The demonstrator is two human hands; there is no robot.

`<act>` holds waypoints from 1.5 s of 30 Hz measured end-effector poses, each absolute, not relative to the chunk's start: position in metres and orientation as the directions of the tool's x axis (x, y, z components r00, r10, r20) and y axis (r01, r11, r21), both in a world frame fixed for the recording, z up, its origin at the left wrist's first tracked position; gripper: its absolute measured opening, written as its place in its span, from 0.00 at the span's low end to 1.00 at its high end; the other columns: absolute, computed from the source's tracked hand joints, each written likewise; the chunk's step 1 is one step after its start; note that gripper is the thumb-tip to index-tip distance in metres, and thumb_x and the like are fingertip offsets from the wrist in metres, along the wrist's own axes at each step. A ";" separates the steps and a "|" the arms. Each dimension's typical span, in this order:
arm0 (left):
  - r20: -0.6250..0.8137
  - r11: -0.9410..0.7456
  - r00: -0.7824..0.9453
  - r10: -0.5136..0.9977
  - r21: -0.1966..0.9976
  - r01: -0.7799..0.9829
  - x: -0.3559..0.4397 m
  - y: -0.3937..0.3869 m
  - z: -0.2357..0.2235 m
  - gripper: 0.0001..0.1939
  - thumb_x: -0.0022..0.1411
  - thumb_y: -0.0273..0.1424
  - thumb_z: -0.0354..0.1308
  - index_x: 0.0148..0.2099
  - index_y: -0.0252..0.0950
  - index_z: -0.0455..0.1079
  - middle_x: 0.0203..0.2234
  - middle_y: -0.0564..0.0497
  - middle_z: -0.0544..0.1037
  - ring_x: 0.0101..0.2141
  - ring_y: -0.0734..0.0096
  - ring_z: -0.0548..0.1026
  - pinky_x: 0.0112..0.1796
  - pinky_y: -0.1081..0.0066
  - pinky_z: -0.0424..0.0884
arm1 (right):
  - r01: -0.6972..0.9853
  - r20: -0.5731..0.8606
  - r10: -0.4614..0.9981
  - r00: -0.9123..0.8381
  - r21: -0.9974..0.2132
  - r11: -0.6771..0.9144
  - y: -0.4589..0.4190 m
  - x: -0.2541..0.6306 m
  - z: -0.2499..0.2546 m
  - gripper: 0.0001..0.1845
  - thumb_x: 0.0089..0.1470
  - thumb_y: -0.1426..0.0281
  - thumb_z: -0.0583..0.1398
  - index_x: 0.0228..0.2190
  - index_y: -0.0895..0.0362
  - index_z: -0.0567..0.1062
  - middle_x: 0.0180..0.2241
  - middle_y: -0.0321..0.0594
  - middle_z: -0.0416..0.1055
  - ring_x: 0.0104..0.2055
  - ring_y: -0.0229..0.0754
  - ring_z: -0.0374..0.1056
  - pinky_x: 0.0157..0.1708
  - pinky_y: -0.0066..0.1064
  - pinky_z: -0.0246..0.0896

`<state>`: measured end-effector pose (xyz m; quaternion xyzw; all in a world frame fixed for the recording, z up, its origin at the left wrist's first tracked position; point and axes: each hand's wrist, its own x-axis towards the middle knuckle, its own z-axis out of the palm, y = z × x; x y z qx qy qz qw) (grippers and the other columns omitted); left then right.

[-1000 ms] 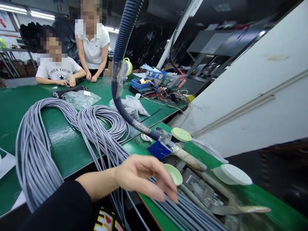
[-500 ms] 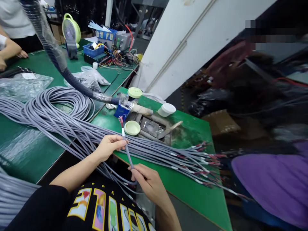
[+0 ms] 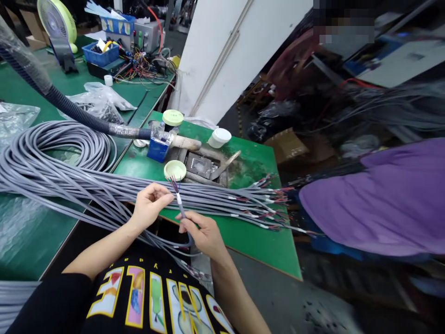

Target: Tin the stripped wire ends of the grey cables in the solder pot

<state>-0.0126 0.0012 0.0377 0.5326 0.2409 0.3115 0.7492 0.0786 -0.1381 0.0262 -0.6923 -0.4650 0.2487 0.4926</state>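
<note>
A grey multi-core cable (image 3: 182,211) stands nearly upright before me, a white band (image 3: 179,198) near its end. Thin red, dark and blue wires (image 3: 174,183) fan out above the band. My right hand (image 3: 201,232) pinches this cable below the band between thumb and fingers. Just left of the band is my left hand (image 3: 151,204), fingers loosely curled, with a gap between thumb and forefinger; it appears to hold nothing. Behind both hands runs a thick bundle of grey cables (image 3: 208,197), its stripped ends pointing right.
A solder pot (image 3: 201,164) with a scraper (image 3: 225,164) sits beyond the bundle. Around it are a pale green dish (image 3: 174,170), a white tub (image 3: 219,138) and a corrugated hose (image 3: 83,109). Coiled cable (image 3: 107,153) lies left. Someone's purple clothing (image 3: 375,199) shows at right.
The view has swung right. My left hand has released the cable and sits beside its banded end. My right hand now grips the cable closer to the band.
</note>
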 end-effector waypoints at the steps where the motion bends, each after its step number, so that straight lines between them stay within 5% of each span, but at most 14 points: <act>1: -0.018 0.223 0.658 0.753 0.947 -0.229 -0.012 0.003 0.039 0.16 0.41 0.38 0.69 0.25 0.32 0.69 0.16 0.57 0.66 0.19 0.83 0.59 0.22 0.78 0.57 | 0.395 0.108 0.889 0.445 -0.915 -0.087 -0.138 0.078 0.026 0.12 0.57 0.66 0.53 0.30 0.56 0.75 0.19 0.34 0.69 0.23 0.34 0.65 0.29 0.25 0.61; 18: -0.145 0.368 0.645 0.750 0.902 -0.225 -0.007 0.008 0.042 0.15 0.38 0.35 0.70 0.28 0.31 0.72 0.14 0.58 0.65 0.17 0.84 0.59 0.22 0.78 0.59 | 0.510 0.171 0.893 0.417 -0.857 -0.075 -0.134 0.077 0.022 0.11 0.57 0.68 0.53 0.30 0.56 0.75 0.20 0.34 0.70 0.24 0.35 0.66 0.29 0.24 0.61; 34: -0.236 0.456 0.672 0.702 0.874 -0.169 -0.005 0.011 0.046 0.18 0.33 0.32 0.71 0.26 0.30 0.69 0.16 0.59 0.68 0.18 0.86 0.61 0.21 0.81 0.58 | 0.737 0.317 0.891 0.323 -0.675 -0.027 -0.136 0.079 0.013 0.16 0.62 0.66 0.50 0.30 0.57 0.75 0.22 0.37 0.70 0.25 0.36 0.65 0.27 0.26 0.58; 40: -0.228 0.466 0.692 0.685 0.868 -0.175 -0.004 0.011 0.038 0.17 0.37 0.34 0.70 0.25 0.30 0.67 0.14 0.57 0.67 0.17 0.85 0.60 0.20 0.81 0.55 | 0.659 0.262 0.892 0.369 -0.751 -0.052 -0.134 0.079 0.015 0.14 0.60 0.66 0.52 0.31 0.57 0.76 0.22 0.37 0.71 0.26 0.36 0.67 0.29 0.26 0.60; 45: -0.089 0.286 0.623 0.777 0.932 -0.224 -0.006 0.006 0.028 0.12 0.44 0.34 0.66 0.26 0.31 0.69 0.18 0.53 0.72 0.20 0.80 0.65 0.24 0.78 0.61 | 0.391 0.062 0.883 0.466 -0.909 -0.143 -0.132 0.077 0.020 0.13 0.55 0.63 0.55 0.31 0.57 0.76 0.20 0.37 0.70 0.23 0.36 0.66 0.28 0.26 0.62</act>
